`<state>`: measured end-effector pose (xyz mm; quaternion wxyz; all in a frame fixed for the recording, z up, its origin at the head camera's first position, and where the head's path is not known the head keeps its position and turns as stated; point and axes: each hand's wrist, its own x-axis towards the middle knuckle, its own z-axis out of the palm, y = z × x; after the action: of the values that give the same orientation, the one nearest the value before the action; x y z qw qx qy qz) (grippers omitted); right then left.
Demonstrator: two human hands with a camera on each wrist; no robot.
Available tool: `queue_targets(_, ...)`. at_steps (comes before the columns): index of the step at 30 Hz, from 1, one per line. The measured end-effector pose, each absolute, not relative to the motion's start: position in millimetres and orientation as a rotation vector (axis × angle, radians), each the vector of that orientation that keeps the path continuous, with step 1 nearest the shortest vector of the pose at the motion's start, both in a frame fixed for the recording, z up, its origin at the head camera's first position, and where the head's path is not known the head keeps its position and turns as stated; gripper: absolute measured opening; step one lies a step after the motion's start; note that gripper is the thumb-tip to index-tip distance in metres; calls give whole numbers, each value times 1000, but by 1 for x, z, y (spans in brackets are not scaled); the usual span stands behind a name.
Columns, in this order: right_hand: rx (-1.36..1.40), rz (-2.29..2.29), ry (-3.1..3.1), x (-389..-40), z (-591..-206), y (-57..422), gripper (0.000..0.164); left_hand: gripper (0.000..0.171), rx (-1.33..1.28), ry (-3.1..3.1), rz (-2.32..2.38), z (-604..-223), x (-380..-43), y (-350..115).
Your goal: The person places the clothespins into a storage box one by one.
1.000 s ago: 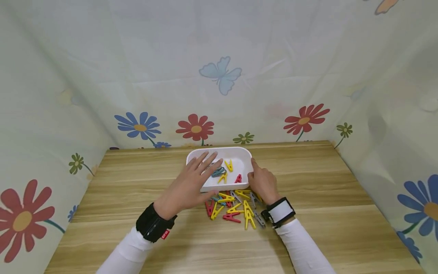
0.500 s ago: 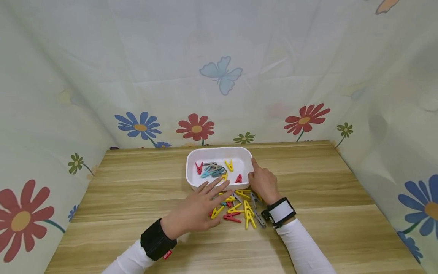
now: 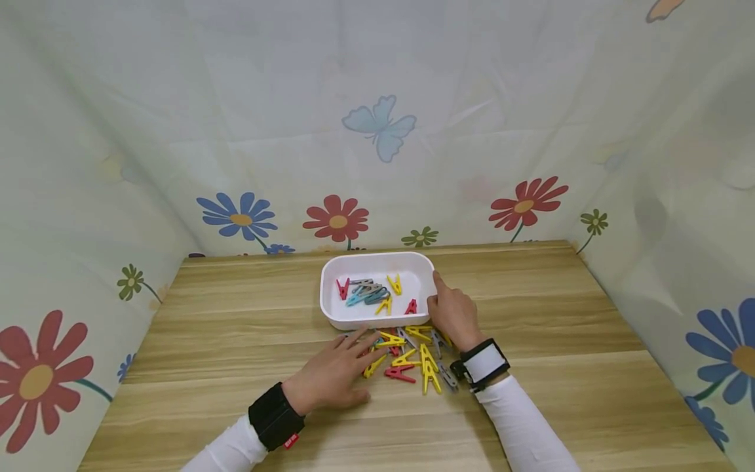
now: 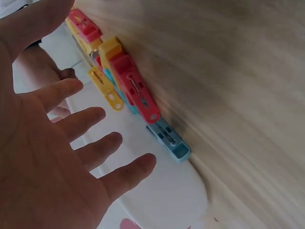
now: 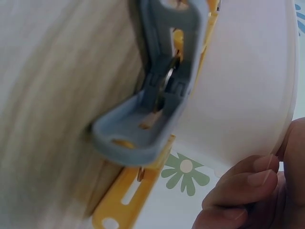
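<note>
A white plastic tray holds several red, yellow, grey and teal clothespins, among them a yellow clothespin. In front of its near wall lies a loose pile with a red clothespin and a yellow clothespin. My left hand reaches over the pile's left side, fingers spread; in the left wrist view its fingertips stand beside a teal clothespin. With thumb and index finger, my right hand grips the tray's right rim, its other fingers curled in the right wrist view. A grey clothespin lies close to that wrist.
The wood-grain table runs back to a patterned cloth wall, with similar cloth along both sides. The tray sits near the table's back edge.
My left hand has drawn back from over the tray toward me and down to the pile, uncovering the clothespins inside. The right hand has stayed at the rim.
</note>
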<state>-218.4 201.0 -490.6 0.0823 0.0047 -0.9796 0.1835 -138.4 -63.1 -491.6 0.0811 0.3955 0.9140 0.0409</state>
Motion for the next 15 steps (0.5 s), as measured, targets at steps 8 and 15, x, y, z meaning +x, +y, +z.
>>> queue_targets(8,21,534,-2917,-219,-491,201,57,72,1146,2722,45,-497,-138,-64)
queue_targets(15,21,540,-2918,-219,-491,201,57,52,1231,2793,119,-501,-139,-62)
